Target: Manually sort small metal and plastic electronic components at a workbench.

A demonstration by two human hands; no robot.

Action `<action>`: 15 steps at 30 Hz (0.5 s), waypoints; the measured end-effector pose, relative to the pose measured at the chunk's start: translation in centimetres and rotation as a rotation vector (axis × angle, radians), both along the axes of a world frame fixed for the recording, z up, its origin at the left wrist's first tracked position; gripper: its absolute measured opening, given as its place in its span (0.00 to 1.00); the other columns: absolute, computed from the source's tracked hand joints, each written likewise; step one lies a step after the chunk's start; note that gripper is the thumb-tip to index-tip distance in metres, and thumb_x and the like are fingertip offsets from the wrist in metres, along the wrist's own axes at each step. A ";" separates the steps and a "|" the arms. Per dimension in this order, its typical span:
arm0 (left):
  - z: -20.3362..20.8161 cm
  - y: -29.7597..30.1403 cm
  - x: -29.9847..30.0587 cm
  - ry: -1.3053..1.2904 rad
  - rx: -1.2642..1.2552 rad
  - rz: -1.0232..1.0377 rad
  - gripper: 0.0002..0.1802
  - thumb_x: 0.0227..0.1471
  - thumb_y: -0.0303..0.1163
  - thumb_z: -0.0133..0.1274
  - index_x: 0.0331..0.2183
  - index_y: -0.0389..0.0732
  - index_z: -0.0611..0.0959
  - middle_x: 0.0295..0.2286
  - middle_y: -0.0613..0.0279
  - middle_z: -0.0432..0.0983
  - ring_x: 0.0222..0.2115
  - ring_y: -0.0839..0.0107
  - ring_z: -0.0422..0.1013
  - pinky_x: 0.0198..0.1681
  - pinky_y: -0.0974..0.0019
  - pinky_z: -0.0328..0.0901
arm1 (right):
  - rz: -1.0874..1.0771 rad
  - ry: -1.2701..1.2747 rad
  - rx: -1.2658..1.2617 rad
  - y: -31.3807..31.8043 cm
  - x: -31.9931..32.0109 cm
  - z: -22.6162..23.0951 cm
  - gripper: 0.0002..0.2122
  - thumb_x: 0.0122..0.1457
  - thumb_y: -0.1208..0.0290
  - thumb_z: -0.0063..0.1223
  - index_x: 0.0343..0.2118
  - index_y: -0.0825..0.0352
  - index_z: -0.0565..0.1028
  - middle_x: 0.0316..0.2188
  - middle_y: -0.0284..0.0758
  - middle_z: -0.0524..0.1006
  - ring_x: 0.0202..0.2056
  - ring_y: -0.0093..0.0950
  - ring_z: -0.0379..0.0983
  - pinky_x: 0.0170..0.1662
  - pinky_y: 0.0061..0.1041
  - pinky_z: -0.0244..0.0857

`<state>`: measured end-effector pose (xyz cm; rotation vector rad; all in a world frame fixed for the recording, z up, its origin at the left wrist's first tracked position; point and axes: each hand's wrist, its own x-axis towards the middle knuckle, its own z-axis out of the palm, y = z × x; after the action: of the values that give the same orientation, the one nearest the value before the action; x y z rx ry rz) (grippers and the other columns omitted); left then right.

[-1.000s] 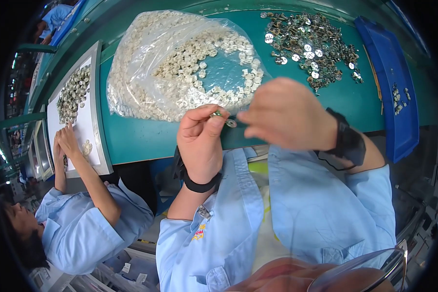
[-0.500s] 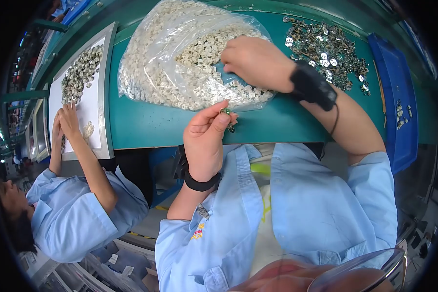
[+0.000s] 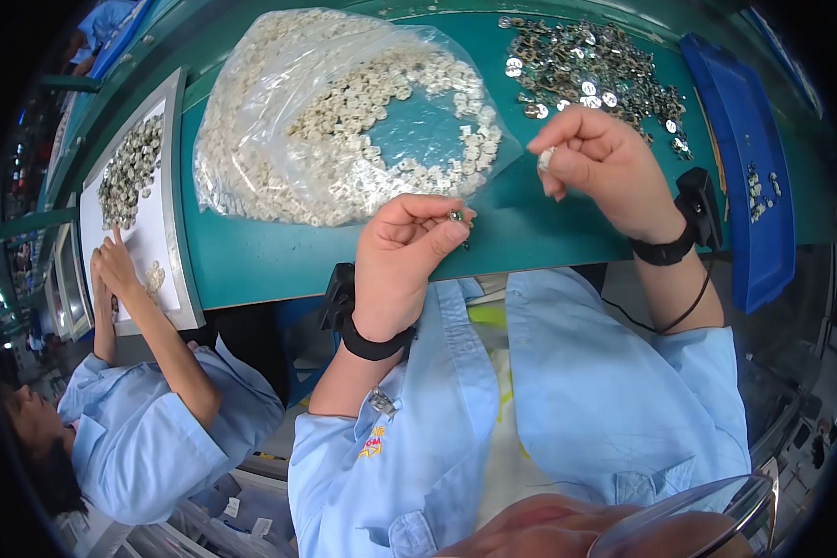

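My left hand (image 3: 392, 265) pinches a small metal part with a green face (image 3: 457, 216) between thumb and fingertips, just above the table near its front edge. Between the thumb and fingers of my right hand (image 3: 614, 177) is a small white plastic piece (image 3: 546, 159), held to the right of the clear plastic bag (image 3: 251, 130). Many similar white pieces (image 3: 344, 112) lie in the bag and ring a bare patch. Beyond my right hand spreads a heap of small shiny metal parts (image 3: 567, 60).
A blue tray (image 3: 761, 279) with a few small parts stands at the right table edge. On the left, a co-worker's hands (image 3: 116, 270) are over a white, metal-framed tray (image 3: 184, 251) holding a pile of small parts (image 3: 132, 172). The green table (image 3: 251, 270) runs beneath.
My right hand has left the bag, moving right and toward me with a white piece in its fingers. My left hand still holds the metal part, slightly further right.
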<state>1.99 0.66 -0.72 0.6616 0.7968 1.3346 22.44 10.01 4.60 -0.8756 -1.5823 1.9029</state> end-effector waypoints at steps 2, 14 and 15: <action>0.2 0.8 2.2 0.014 -0.005 -0.005 0.10 0.45 0.20 0.51 0.34 0.35 0.74 0.30 0.57 0.73 0.33 0.73 0.69 0.39 0.72 0.63 | -0.054 0.105 0.078 -0.3 2.1 -1.2 0.06 0.53 0.78 0.45 0.35 0.69 0.68 0.28 0.33 0.72 0.32 0.19 0.69 0.34 0.16 0.64; 0.0 3.6 10.9 0.060 -0.029 -0.131 0.11 0.46 0.19 0.50 0.36 0.34 0.74 0.30 0.56 0.74 0.30 0.76 0.69 0.37 0.75 0.64 | -0.175 0.216 -0.030 0.1 10.2 -2.9 0.07 0.54 0.80 0.43 0.37 0.71 0.67 0.30 0.36 0.72 0.34 0.21 0.69 0.36 0.18 0.64; 0.1 3.7 11.4 0.065 -0.045 -0.135 0.11 0.46 0.20 0.50 0.36 0.34 0.74 0.30 0.56 0.74 0.30 0.76 0.70 0.37 0.75 0.64 | -0.163 0.213 -0.037 0.2 10.6 -2.9 0.08 0.54 0.80 0.43 0.37 0.71 0.67 0.31 0.36 0.72 0.34 0.21 0.69 0.36 0.18 0.64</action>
<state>13.34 4.36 -0.61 0.7134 0.8182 1.1745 33.02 10.17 1.68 -0.7637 -1.3145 1.8474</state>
